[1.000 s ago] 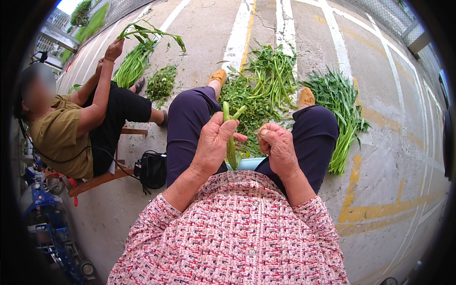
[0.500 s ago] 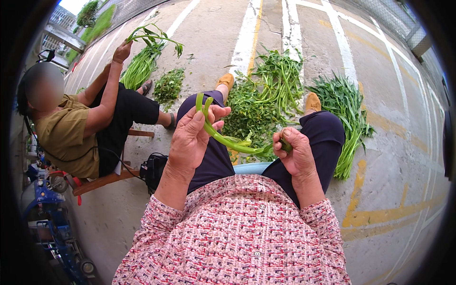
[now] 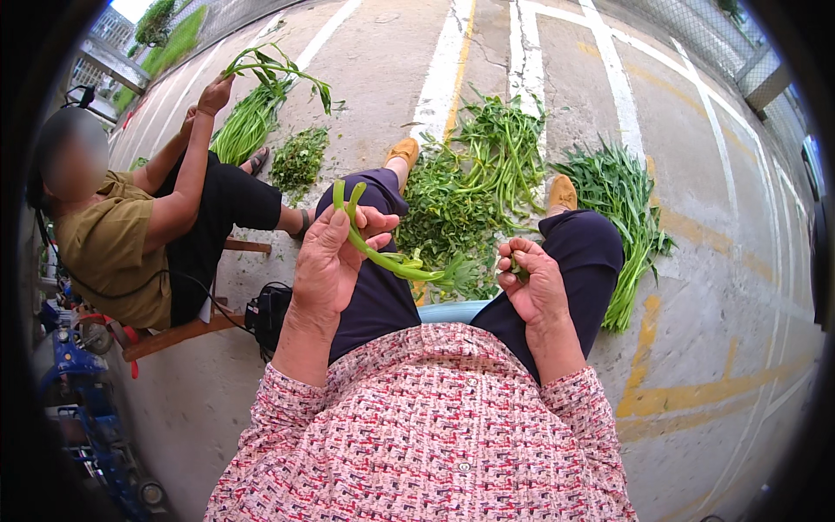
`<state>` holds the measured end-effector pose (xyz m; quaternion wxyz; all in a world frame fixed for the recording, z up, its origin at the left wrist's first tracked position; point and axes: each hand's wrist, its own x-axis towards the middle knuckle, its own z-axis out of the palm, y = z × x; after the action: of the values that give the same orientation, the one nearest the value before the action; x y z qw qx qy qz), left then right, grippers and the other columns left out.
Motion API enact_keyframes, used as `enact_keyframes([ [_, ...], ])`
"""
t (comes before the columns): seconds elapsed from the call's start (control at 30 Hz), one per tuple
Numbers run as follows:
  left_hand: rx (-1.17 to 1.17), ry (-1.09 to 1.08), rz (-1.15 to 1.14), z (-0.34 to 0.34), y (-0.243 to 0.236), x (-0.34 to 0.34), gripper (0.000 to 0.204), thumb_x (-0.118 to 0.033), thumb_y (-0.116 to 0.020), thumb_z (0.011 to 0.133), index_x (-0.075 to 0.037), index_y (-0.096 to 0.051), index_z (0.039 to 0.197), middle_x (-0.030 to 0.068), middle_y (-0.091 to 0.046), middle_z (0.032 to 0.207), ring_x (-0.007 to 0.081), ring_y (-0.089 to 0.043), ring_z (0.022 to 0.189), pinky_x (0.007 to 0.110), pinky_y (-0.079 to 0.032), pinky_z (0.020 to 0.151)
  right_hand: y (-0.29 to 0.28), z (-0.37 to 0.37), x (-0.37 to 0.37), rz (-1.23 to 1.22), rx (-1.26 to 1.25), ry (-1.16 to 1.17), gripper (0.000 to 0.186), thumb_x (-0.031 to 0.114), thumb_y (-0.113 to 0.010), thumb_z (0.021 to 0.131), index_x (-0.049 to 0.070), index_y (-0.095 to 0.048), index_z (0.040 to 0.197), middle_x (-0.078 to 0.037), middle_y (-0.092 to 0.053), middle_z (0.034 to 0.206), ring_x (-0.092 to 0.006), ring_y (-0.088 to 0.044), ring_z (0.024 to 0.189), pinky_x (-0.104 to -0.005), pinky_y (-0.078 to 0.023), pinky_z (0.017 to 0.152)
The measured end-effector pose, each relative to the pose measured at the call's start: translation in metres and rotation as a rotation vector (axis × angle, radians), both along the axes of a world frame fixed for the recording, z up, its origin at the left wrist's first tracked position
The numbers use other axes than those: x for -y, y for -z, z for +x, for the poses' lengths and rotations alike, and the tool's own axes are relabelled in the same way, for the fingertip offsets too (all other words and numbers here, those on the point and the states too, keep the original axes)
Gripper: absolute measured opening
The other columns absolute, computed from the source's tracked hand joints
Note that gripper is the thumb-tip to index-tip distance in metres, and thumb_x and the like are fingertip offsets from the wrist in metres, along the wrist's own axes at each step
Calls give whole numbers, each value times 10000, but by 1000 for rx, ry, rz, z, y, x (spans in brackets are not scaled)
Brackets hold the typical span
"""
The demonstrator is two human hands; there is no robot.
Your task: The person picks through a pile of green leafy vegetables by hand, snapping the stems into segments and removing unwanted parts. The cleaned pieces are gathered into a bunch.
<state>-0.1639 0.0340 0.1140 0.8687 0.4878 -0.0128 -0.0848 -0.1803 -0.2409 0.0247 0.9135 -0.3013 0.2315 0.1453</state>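
Note:
My left hand [image 3: 323, 265] is closed around green leafy-vegetable stems [image 3: 387, 260], hollow-looking and pale green. Two cut ends poke up above the thumb, and the rest slants down to the right. To the right, my right hand [image 3: 537, 285] is pinched shut on a small green stem piece [image 3: 519, 268], mostly hidden by the fingers. A gap separates the hands, both held above my lap. Beyond them on the ground lies a loose heap of leaves and trimmings [image 3: 435, 200], with longer leafy stalks [image 3: 504, 143] at its far side.
A bundle of long-leaved greens [image 3: 613, 209] lies right of my right foot. Between my knees shows a light-blue rim [image 3: 452, 312]. At left a seated co-worker [image 3: 122, 226] holds up a leafy stalk, near another bundle [image 3: 250, 122] and a small trimmings pile [image 3: 300, 157].
The stem that spanned both hands has come apart; a small piece stays in my right hand. My left hand has drawn slightly left with the longer part.

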Motion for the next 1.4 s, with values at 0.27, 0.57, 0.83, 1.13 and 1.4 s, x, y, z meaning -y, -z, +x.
enact_keyframes([
  [0.27, -38, -50, -17, -4, 10, -14, 244, -276, -458, 978, -52, -546, 940, 106, -598, 988, 281, -594, 1037, 450, -467, 910, 5, 1, -2, -101, -47, 62, 110, 108, -490, 928, 41, -540, 999, -85, -597, 876, -163, -576, 706, -252, -442, 541],
  [0.57, -48, -89, -49, -11, 13, -27, 241, -275, -460, 978, -52, -546, 940, 102, -599, 972, 275, -612, 997, 439, -485, 894, -5, 60, -27, -376, 31, -2, 243, 208, -523, 931, 43, -561, 1106, -64, -600, 936, -151, -576, 790, -278, -461, 612],
  [0.83, -58, -100, -90, -13, 15, -32, 249, -277, -464, 976, -44, -544, 943, 107, -598, 969, 278, -615, 989, 440, -491, 893, -25, 117, -58, -937, 363, -277, 642, 358, -530, 922, 23, -310, 1424, -142, -351, 1454, -259, -345, 1324, -375, -261, 1070],
  [1.13, -43, -71, -170, -12, 17, -30, 254, -269, -461, 980, -34, -553, 955, 106, -600, 972, 259, -621, 968, 407, -500, 870, 1, 65, -38, -891, 322, -266, 383, 302, -543, 921, 46, -573, 1205, -5, -658, 1084, -90, -563, 1020, -241, -390, 759],
  [1.4, 27, 57, -211, -12, 7, -27, 261, -262, -464, 976, -18, -558, 973, 100, -588, 963, 256, -624, 952, 392, -489, 883, -2, 30, -35, -956, 576, -475, 410, 195, -583, 903, -21, -541, 1249, -62, -596, 1194, -133, -532, 1065, -263, -390, 940],
])
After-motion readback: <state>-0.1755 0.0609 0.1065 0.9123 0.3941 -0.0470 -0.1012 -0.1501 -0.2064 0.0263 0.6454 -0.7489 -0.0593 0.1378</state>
